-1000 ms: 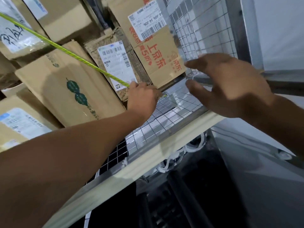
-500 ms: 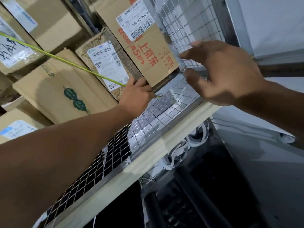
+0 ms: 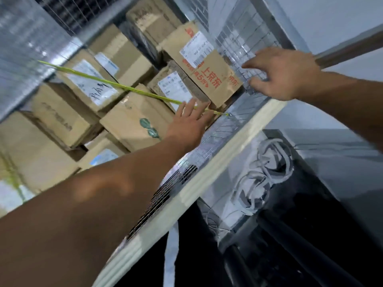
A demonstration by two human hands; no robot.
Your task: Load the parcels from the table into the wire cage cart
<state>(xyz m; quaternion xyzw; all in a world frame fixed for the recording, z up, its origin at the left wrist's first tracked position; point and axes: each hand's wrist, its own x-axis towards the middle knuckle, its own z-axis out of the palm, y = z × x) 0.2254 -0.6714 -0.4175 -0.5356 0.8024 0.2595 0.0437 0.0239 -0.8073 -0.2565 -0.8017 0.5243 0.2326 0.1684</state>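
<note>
A: Where are the parcels?

B: The parcels are inside the wire cage cart. They are brown cardboard boxes with white labels, stacked close together up to the mesh walls.

A: And the left hand?

B: The left hand reaches into the cart. It is flat, with the fingers straight and a little spread, and it holds nothing. The palm lies on the front edge of the boxes, just beside the box with the green leaf print.

A: Is there something under the fingers?

B: Yes, a thin green strap. It runs slantwise across the boxes from the far left wall and passes under the fingers. Its end is at the wire, near the corner.

A: What does the right hand do?

B: The right hand is higher, at the side mesh panel. Its fingers are spread wide and the tips touch the wire. It grips no parcel. The picture is blurred there, so I cannot tell if a finger hooks the mesh.

A: What is nearest to it?

B: The box with red characters, which leans against that panel.

A: And below?

B: A pale rail runs along the cart's edge, and white cords hang in loops beneath it.
</note>
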